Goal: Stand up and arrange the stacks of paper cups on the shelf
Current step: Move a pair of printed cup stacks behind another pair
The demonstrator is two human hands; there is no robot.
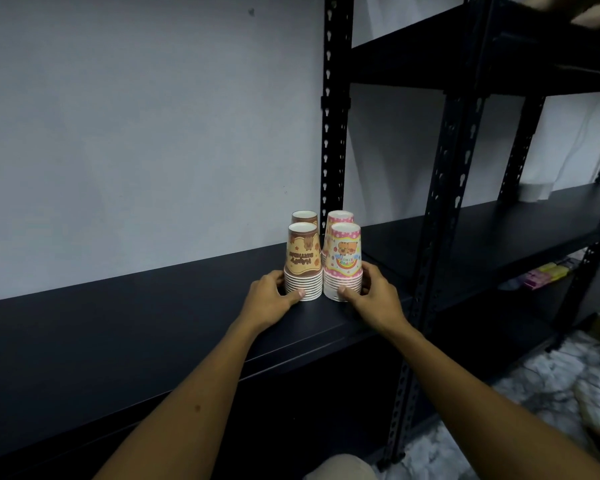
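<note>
Several upside-down stacks of paper cups stand close together on a black shelf [153,317]. The front brown stack [302,258] and front pink stack [345,259] stand side by side, touching. Behind them are a second brown stack [304,216] and a second pink stack [340,216], mostly hidden. My left hand [269,299] grips the base of the front brown stack, thumb in front and fingers round its left side. My right hand [374,296] grips the base of the front pink stack, thumb in front and fingers on its right side.
Black perforated uprights [333,116] [440,202] frame the shelving. A second shelf bay [499,230] runs to the right, with a white object [534,192] at its far end. Colourful packs [548,275] lie on a lower shelf. Patterned floor [534,393] lies below right.
</note>
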